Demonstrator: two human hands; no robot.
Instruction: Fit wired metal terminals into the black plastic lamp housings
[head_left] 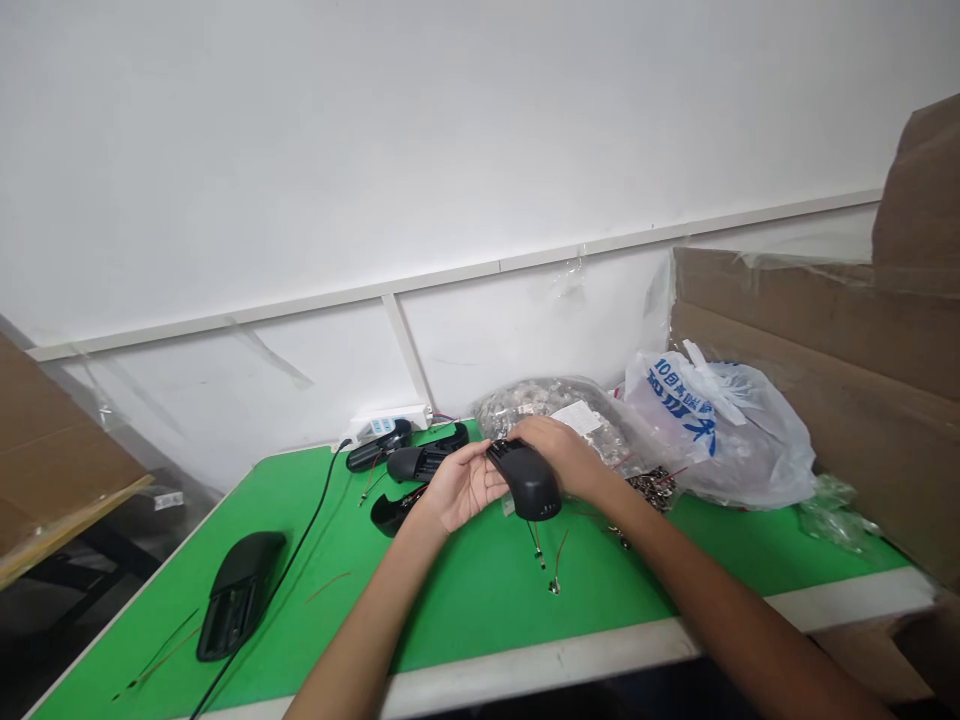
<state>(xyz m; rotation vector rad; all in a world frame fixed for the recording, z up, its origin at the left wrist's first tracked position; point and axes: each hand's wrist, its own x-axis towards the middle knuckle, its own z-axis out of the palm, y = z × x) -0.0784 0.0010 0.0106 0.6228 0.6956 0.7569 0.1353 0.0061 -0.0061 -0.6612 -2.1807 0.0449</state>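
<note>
A black curved plastic housing [532, 484] is held up over the green table, its rounded end facing me. My left hand [466, 488] grips its far left side, palm turned partly up. My right hand [551, 450] is wrapped round its far right side. Thin wires with small connectors [541, 560] hang below the housing. A small part with a red wire [554, 586] lies on the table just beneath. Several similar black housings [409, 462] sit behind my left hand, and another housing [241, 592] lies at the left.
A clear bag of small metal parts [525, 397] and a white plastic bag [720, 435] stand at the back right. Cardboard [810, 320] borders the right side. A power strip [391, 420] is at the back, and a black cable [309, 528] crosses the green table [330, 620].
</note>
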